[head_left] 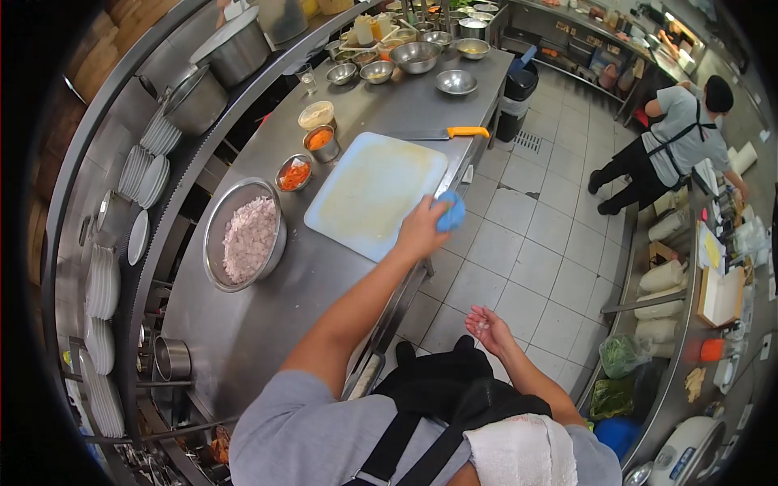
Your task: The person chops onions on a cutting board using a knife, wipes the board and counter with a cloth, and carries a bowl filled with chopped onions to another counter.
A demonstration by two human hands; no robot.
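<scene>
My left hand [421, 229] is closed around a crumpled blue cloth [450, 212] at the near right edge of the white cutting board [377, 190]. The board is bare, with a yellowish stain across its middle. My right hand [489, 330] is cupped palm up over the floor, beside the table, with small pale bits [484, 326] in the palm. An orange-handled knife [468, 132] lies beyond the board. Left of the board stands a large metal bowl [279, 243] of chopped pale pink pieces [250, 239].
Small containers of shredded orange food [295, 172] stand behind the board, with metal bowls [415, 57] farther along the steel table [316, 283]. Shelves at left hold stacked plates [103, 283]. A co-worker [681, 134] stands at the right counter. A black bin [519, 85] stands past the table's end.
</scene>
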